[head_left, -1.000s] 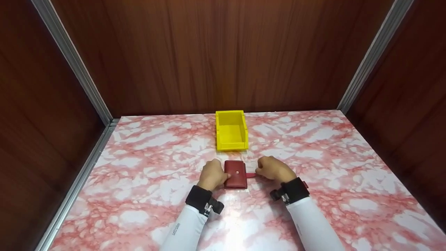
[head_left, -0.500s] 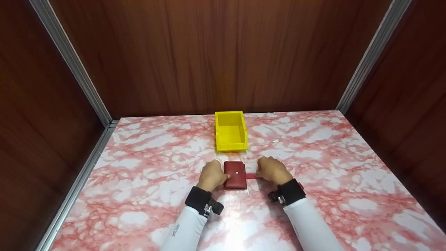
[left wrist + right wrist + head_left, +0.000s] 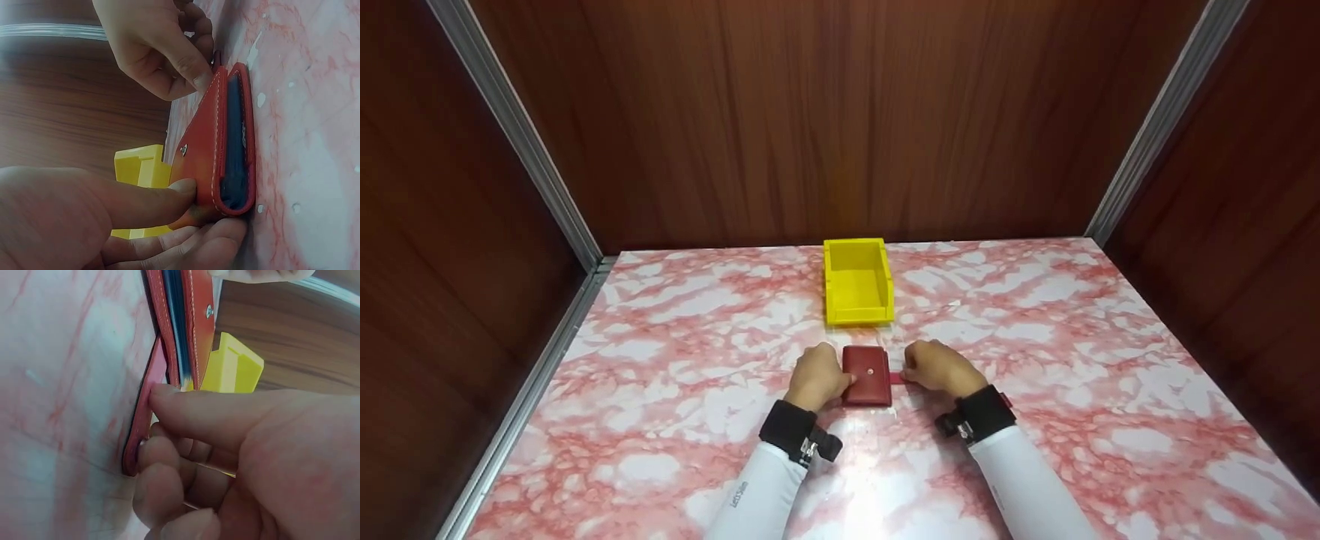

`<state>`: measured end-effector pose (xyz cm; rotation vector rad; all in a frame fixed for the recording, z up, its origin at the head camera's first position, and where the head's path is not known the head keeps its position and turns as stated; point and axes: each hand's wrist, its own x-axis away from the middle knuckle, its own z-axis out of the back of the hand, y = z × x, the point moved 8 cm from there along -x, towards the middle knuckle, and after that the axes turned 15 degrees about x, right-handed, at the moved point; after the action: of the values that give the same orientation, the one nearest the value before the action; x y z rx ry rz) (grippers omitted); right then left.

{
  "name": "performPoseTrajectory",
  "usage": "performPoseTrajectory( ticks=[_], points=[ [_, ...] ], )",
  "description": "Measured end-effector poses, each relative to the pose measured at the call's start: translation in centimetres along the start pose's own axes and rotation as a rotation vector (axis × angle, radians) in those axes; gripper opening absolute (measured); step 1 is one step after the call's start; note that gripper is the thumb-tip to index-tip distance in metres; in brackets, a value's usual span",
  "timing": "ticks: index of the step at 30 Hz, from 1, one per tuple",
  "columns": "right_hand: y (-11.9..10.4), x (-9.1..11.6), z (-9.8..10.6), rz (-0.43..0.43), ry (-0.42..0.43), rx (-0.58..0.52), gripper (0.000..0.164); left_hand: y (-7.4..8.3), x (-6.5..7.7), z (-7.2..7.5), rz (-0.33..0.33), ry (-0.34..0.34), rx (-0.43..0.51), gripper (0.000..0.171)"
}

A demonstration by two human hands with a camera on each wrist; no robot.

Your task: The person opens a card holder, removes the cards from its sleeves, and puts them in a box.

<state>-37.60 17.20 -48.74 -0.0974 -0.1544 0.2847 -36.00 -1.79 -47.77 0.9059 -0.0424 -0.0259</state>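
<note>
A red leather wallet (image 3: pixel 868 384) lies folded on the table, a small metal snap (image 3: pixel 184 149) on its upper face. My left hand (image 3: pixel 816 377) grips its folded left edge, thumb on top and fingers below in the left wrist view. Dark blue inner leaves (image 3: pixel 233 140) show between the covers. From the wallet's right side a narrow pinkish-red strap (image 3: pixel 138 422) sticks out along the table. My right hand (image 3: pixel 943 369) holds this strap with its thumb against the inner face and curled fingers by its end; part of the grasp is hidden in the head view.
Just beyond the wallet stands a yellow bin (image 3: pixel 859 289), its low front toward me. The red-and-white marbled table (image 3: pixel 697 352) is enclosed by brown wood-grain panels (image 3: pixel 780 127) with metal corner posts (image 3: pixel 1155 112).
My right hand has moved slightly left, closer to the wallet along the strap, and the strap looks flatter than before. The left hand and the wallet stay in place.
</note>
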Motion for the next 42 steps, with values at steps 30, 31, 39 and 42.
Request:
performPoseTrajectory(
  ticks=[30,31,39,42],
  points=[
    [-0.6,-0.3,0.2,0.028,0.022,0.037,0.012,3.4,1.6,-2.4,-0.227,0.199,-0.177,0.066],
    [-0.6,-0.3,0.2,0.024,0.02,0.035,0.012,3.4,1.6,-2.6,-0.233,0.204,-0.185,0.068],
    [-0.6,-0.1,0.0,-0.005,0.009,0.016,0.012,3.8,2.0,-3.5,-0.257,0.242,-0.274,0.076],
    [-0.5,-0.1,0.0,-0.015,0.004,0.024,0.012,3.9,2.0,-3.7,-0.254,0.235,-0.286,0.071]
  ],
)
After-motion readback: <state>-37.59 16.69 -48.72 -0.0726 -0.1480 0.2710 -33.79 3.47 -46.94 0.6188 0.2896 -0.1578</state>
